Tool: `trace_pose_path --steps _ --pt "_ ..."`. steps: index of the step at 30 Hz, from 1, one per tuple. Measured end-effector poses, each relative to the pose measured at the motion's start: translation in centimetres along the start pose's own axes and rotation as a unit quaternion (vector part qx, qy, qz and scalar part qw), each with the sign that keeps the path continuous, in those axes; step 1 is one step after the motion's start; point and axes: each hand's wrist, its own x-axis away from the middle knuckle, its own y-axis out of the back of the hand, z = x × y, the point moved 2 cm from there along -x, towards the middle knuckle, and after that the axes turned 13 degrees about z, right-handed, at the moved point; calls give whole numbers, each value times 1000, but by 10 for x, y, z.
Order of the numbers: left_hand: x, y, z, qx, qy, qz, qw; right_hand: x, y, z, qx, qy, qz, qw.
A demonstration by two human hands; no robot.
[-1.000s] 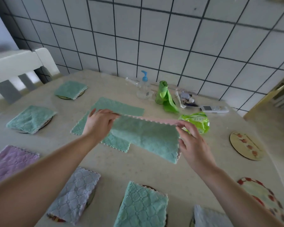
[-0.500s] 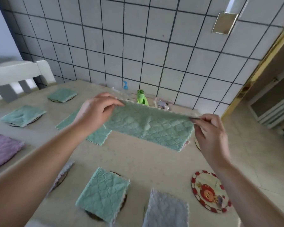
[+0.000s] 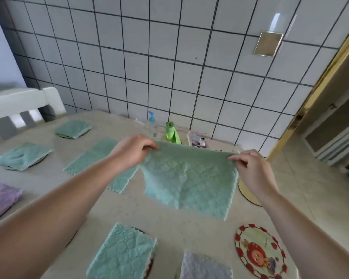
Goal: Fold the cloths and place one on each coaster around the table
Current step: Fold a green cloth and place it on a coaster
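A green quilted cloth (image 3: 187, 178) hangs in the air above the table, held by its two top corners. My left hand (image 3: 132, 152) pinches the left corner and my right hand (image 3: 250, 168) pinches the right one. More green cloth (image 3: 93, 158) lies unfolded flat on the table behind my left arm. Folded cloths rest on coasters: green ones at the far left (image 3: 74, 128), left (image 3: 24, 156) and near middle (image 3: 122, 254), a grey one (image 3: 205, 266) at the near edge. A bare patterned coaster (image 3: 260, 250) lies near right; another bare coaster (image 3: 247, 195) peeks out behind my right wrist.
A purple cloth (image 3: 0, 198) lies at the left edge. At the table's far side stand a pump bottle (image 3: 151, 122), a green bag roll (image 3: 170, 132) and small clutter (image 3: 197, 139). A white chair (image 3: 22, 109) is at far left, tiled wall behind, doorway on the right.
Both hands have lifted the green cloth off the table and turned with it to the right. It now hangs lower and fuller; the bare coasters on the right have come closer.
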Motion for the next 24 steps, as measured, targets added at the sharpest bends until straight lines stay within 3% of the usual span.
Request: trace_pose_path --steps 5,10,15,19,24 --pt "-20 21 -9 22 -24 -64 997 -18 13 0 -63 22 -84 994" --pt "-12 10 -1 61 -33 -39 997 -1 0 -19 -102 30 -75 992" --pt "17 -55 27 187 14 67 980 35 -41 -50 -55 -27 24 998" --pt "38 -115 44 192 48 163 967 61 -82 -78 -32 -75 131 988" --pt "55 -164 65 205 127 226 944 69 -111 -97 -30 -92 192 977"
